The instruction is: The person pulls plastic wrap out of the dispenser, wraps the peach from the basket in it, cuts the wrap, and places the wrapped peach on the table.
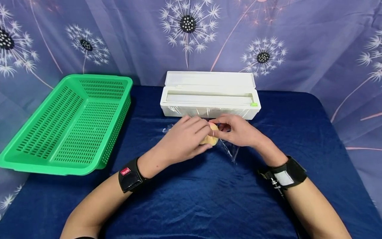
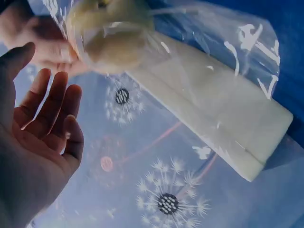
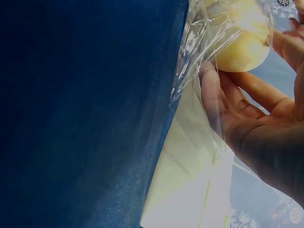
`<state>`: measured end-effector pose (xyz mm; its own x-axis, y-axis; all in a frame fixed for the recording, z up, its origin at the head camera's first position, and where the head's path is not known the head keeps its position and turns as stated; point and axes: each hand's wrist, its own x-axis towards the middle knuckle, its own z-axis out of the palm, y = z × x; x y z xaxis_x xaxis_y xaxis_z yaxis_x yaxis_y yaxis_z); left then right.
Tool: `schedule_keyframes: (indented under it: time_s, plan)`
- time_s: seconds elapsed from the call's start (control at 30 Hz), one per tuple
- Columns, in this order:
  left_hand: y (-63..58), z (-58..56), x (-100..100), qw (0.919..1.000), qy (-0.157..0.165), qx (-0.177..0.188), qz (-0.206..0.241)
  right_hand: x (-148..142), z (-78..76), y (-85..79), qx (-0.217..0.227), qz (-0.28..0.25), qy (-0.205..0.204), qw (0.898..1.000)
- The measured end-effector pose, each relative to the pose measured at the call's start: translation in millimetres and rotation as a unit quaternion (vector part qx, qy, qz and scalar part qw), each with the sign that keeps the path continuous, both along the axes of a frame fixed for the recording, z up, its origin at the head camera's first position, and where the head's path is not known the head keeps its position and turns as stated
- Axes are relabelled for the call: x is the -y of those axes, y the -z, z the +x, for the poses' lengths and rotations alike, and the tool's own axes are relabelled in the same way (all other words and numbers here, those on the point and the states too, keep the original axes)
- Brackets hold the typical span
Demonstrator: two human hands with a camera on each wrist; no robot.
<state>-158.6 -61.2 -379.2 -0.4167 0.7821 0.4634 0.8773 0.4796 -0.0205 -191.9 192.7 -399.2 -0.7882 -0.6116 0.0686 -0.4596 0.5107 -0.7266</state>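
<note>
A yellow apple (image 1: 213,139) with a reddish patch sits between the two hands, clear plastic film (image 1: 231,151) around it and trailing off on both sides. My right hand (image 1: 238,131) holds the apple; in the right wrist view its fingers (image 3: 232,95) lie against the fruit's underside through the film. Reaching over the apple from the left, my left hand (image 1: 186,137) hides part of it in the head view. The left wrist view shows that hand's loosely bent fingers (image 2: 57,104) apart from the wrapped apple (image 2: 114,42), nothing in the palm.
Just behind the hands stands a white film dispenser box (image 1: 209,111), lid raised, with a green slider (image 1: 253,104) at its right end. A green plastic basket (image 1: 102,146) is at the left. Dark blue cloth (image 1: 209,202) covers the table, and a dandelion-patterned curtain (image 1: 134,39) hangs behind.
</note>
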Motion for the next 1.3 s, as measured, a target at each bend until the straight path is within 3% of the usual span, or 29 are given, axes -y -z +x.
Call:
schedule_keyframes:
  time_s: [0.17, 0.37, 0.8, 1.3]
  plan:
    - [8.1, 7.1, -4, 0.9976, -0.021, -0.045, -0.049, -2, -0.1, -0.4, 0.010, -0.006, -0.001, 1.000]
    - [13.0, 3.3, -4, 0.9968, -0.034, -0.044, -0.057, -2, -3.4, -0.2, 0.009, -0.006, 0.002, 1.000]
    - [18.8, -5.8, 1, 0.9978, -0.040, 0.046, -0.028, -3, -4.7, -0.2, 0.037, -0.027, -0.007, 0.999]
    - [21.3, -15.2, 3, 0.9960, -0.024, 0.086, -0.002, 0, -3.7, 3.5, 0.034, -0.019, 0.020, 0.999]
